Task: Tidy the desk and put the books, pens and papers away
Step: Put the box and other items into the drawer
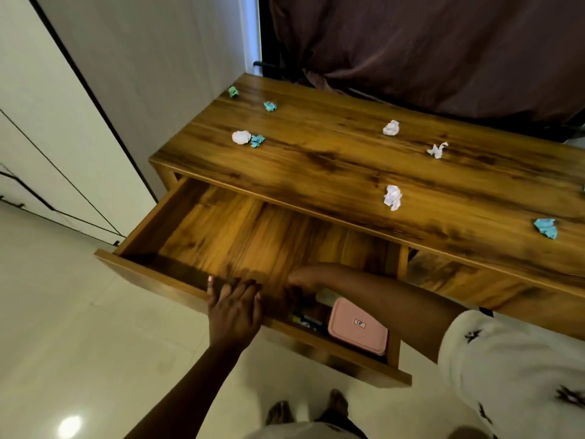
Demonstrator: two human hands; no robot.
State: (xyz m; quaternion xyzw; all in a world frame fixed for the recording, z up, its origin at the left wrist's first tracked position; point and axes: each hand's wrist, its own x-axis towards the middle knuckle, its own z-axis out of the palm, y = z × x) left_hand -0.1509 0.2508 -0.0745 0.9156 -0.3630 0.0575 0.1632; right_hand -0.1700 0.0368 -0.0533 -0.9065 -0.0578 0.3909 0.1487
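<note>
Crumpled paper lies scattered over the desk (316, 160), a long rectangular top of glossy honey-brown wood with dark streaks in the grain. Toward the far left corner sits a small green wad (233, 91), with a teal wad (270, 106) near it. Closer in, a round white ball (241, 137) touches another teal scrap (257, 141). To the right lie a white ball (391, 127), a twisted white scrap (437, 150) with a pointed tail, and a larger angular white wad (392, 198) near the front edge. A teal wad (545, 228) lies well apart at the right.

Below the top, the wide drawer (240, 229) stands pulled out, its floor of the same striped wood mostly bare. In its near right corner lies a pink pencil case (357, 331), a smooth rounded rectangle with a zip round its rim and a small label on the lid. Just left of it are some pens (305, 321), dark and blurred, with touches of yellow and blue.

The left hand (234, 308) rests palm down on the top edge of the drawer's front panel, fingers fairly straight and laid across it into the drawer. The right hand (304, 277) reaches into the drawer above the pens, wrist bent; it is blurred, and I cannot tell whether it holds anything. Its arm comes from a fleecy white sleeve (506, 359) dotted with dark star shapes.

Behind the desk hangs a creased maroon curtain (411, 42). White cabinet panels (47, 122) with thin dark seams stand to the left, and pale glossy floor tiles (63, 312) lie below, with bare feet (335, 403) at the bottom edge.
</note>
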